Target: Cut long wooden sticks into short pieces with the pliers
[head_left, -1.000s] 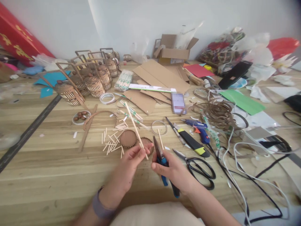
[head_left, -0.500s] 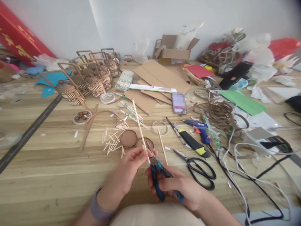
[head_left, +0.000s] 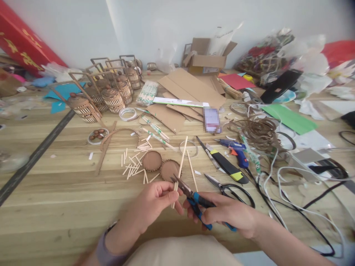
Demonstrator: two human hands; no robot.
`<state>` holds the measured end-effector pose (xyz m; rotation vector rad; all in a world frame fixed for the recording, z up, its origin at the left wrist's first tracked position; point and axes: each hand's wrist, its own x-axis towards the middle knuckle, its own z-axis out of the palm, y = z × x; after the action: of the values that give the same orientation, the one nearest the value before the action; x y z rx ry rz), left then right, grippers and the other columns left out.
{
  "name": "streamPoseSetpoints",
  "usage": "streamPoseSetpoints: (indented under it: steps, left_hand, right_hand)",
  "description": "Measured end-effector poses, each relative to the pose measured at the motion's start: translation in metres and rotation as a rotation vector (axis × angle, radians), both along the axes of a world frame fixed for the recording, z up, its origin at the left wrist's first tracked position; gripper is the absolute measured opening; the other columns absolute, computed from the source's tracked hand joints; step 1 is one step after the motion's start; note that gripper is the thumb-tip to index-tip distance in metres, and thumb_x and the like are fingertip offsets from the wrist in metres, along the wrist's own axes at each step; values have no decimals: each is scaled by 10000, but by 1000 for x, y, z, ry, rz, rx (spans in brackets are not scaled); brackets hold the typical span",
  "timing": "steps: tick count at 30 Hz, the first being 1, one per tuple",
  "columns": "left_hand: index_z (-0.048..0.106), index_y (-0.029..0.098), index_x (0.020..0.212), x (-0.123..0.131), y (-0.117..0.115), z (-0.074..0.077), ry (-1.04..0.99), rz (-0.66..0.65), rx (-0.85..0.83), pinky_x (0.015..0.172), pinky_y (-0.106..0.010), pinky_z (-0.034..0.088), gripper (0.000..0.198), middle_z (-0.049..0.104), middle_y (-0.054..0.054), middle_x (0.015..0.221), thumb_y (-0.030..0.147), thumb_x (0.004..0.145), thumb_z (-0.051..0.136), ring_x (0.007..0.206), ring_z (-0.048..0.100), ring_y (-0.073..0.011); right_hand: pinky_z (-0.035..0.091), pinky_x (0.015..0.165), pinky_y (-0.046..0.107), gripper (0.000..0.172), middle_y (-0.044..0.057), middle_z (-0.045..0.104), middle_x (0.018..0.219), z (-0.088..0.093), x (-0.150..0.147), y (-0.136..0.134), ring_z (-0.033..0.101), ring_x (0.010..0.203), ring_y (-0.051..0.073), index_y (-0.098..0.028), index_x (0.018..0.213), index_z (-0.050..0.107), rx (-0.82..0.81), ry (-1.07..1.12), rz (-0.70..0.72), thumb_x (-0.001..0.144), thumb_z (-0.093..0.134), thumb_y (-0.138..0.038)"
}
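Note:
My left hand (head_left: 155, 203) pinches a thin wooden chopstick (head_left: 182, 157) that points up and away; a short cut stick (head_left: 175, 187) seems to lie alongside it in the same fingers. My right hand (head_left: 224, 212) is wrapped around the blue-and-black handles of needle-nose pliers (head_left: 186, 188). Their jaws are parted and lie across the chopstick just above my left fingertips. Beyond the hands are two round cardboard discs with dark rims, a left disc (head_left: 152, 161) and a right disc (head_left: 169, 170). Several short stick pieces (head_left: 134, 164) are scattered left of them. Another long stick (head_left: 191, 170) lies to the right.
Black-handled scissors (head_left: 238, 194), a utility knife (head_left: 229, 166) and a blue glue gun (head_left: 235, 149) lie to the right, near tangled cables (head_left: 280, 173) and brown strip coils (head_left: 257, 131). Small woven lanterns (head_left: 112, 99) stand at back left. Cardboard sheets (head_left: 191, 88) lie at the back.
The chopstick has tilted to the right and sits lower in my left hand. The pliers have turned leftward, their jaws now across the stick; my right hand has shifted right.

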<state>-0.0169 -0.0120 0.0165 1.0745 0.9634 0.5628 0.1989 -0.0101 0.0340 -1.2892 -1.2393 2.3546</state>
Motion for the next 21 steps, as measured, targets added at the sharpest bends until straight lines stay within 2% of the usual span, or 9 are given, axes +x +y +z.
streamPoseSetpoints:
  steps: [5,10,13,21]
  left_hand:
    - [699,158,761,7,-1,4,-132,-71,-37,770,-289,463,270,728,-34,754,395,854,608,698,649,-165]
    - [721,162,757,7,0,4,-107,-57,-52,762,-300,474,311,705,-33,688,456,815,637,728,654,-192]
    - [721,165,749,6,0,4,-93,-57,-68,745,-303,473,327,699,-29,681,477,805,640,672,634,-179]
    - [744,167,817,4,0,0,-100,-83,-80,754,-280,454,250,727,-22,777,375,837,608,613,632,-143]
  right_hand:
    - [377,649,269,264,17,567,835,6,-5,6,483,788,166,-172,839,597,23,7,51,584,602,-238]
    - [359,648,262,279,22,576,864,7,-5,9,482,806,164,-158,853,599,14,-26,66,582,610,-225]
    - [348,677,280,299,22,583,865,6,-5,9,480,823,175,-160,869,610,18,-50,69,576,619,-221]
    - [328,739,313,319,17,544,866,6,-3,12,457,845,191,-167,900,626,76,-56,127,591,604,-245]
